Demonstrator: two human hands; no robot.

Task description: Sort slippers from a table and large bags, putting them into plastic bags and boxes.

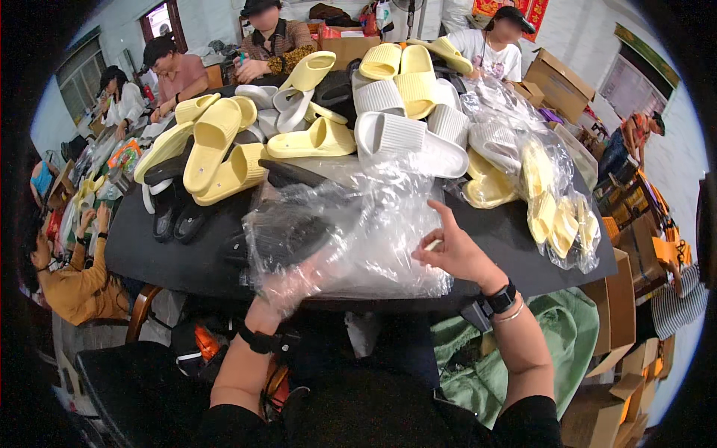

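A clear plastic bag (373, 246) lies crumpled at the near edge of the black table (175, 261). Its film covers most of my left hand (295, 284), whose fingers are blurred, so I cannot tell what they grip. Dark slippers (287, 228) show through the bag just beyond that hand. At the bag's right side is my right hand (455, 250), open, with the index finger stretched out and the thumb apart. Beyond the bag rises a heap of loose slippers, among them a yellow slipper (213, 149) and a pale grey slipper (407, 142).
Bagged yellow slippers (553, 201) lie at the table's right. A green cloth (553, 336) hangs below the right edge, with cardboard boxes (616, 306) beside it. Across the table sit several people; a person in mustard (86, 284) is at the left.
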